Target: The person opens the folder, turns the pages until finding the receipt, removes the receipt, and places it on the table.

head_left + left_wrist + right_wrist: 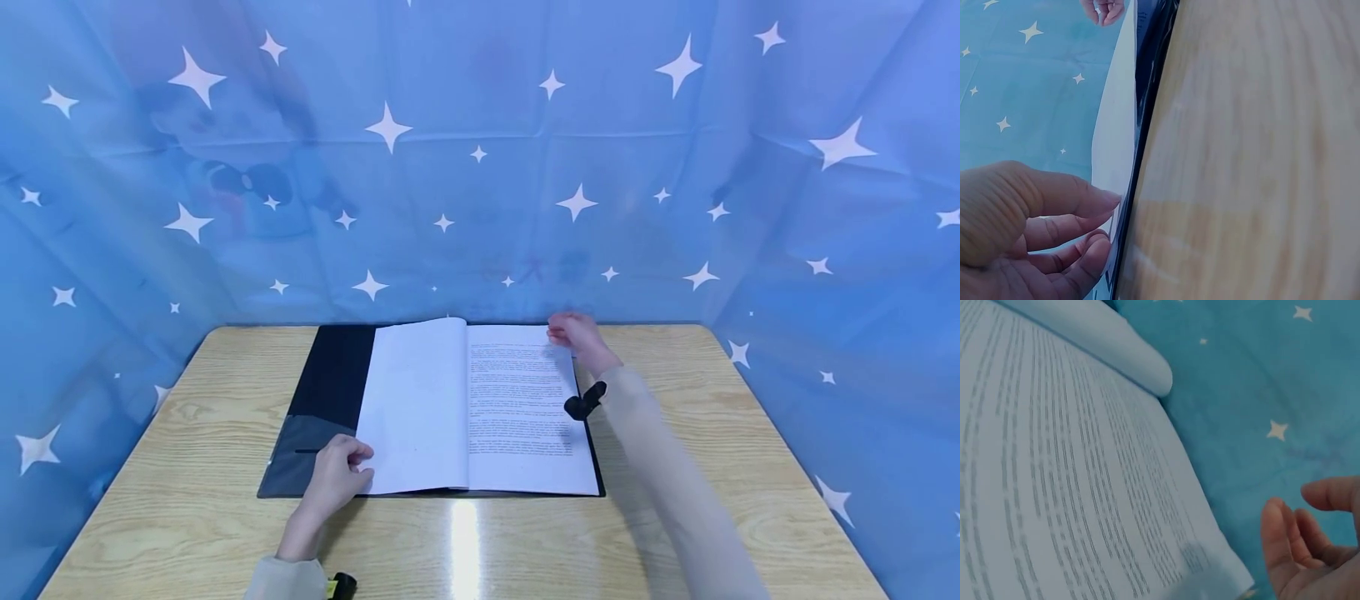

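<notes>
A black folder [341, 358] lies spread on the table with a thick stack of white paper in it. The left page [416, 408] is blank and curves up toward the fold, while the right page [517, 471] carries printed lines. My left hand [337, 475] is at the lower left corner of the blank page, fingertips right at its edge and a gap between thumb and forefinger. By the far right corner of the printed page is my right hand [577, 333], its fingers loosely bent. The right wrist view has this hand [1310, 544] beside the page corner, holding nothing.
The folder lies on a light wood-grain table [750, 467] with rounded far corners. A blue curtain [480, 233] with white stars hangs close behind the table and along both sides. A dark wrist camera [585, 402] overlaps the printed page's right edge.
</notes>
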### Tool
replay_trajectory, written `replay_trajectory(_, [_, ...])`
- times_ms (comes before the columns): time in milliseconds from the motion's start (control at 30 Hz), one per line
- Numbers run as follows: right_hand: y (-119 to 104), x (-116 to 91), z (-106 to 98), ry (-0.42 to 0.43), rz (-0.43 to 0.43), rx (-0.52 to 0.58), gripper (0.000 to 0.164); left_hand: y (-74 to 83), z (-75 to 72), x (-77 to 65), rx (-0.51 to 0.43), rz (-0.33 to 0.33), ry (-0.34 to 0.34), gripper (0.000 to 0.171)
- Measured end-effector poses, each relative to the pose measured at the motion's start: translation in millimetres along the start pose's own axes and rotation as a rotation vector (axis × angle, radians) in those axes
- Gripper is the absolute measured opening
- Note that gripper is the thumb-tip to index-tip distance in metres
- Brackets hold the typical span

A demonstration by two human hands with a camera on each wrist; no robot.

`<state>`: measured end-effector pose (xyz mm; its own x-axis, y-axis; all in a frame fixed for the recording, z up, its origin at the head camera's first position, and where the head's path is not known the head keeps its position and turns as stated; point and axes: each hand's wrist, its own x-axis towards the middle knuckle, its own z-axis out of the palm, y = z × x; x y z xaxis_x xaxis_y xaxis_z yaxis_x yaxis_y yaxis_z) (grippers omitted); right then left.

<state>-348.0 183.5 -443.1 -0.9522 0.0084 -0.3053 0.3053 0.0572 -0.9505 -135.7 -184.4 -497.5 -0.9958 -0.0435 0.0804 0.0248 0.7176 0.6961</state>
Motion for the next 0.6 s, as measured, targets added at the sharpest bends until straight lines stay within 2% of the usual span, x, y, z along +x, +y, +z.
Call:
replay_trajectory(133, [1.7,5.2,-7.2,0.037,-0.009,-0.072,0.042,0.2,-0.3,-0.5,-0.009,-0.008,-0.005,0.015])
replay_trajectory(333, [7.6,14.7,-14.6,0.125,-0.017,-0.107,0.039,0.0,-0.7,-0.8,-0.006,-0.001,-0.002,0.015])
replay_trajectory(433, [9.4,17.3,-17.0,0.138,-0.034,-0.135,0.039,-0.1,-0.9,-0.9,-0.003,0.003,0.0,0.015])
replay_trajectory(600, [9.1,17.0,-19.4,0.136,-0.052,-0.241,0.043,0.4,-0.9,-0.7,-0.004,-0.002,-0.002,0.015])
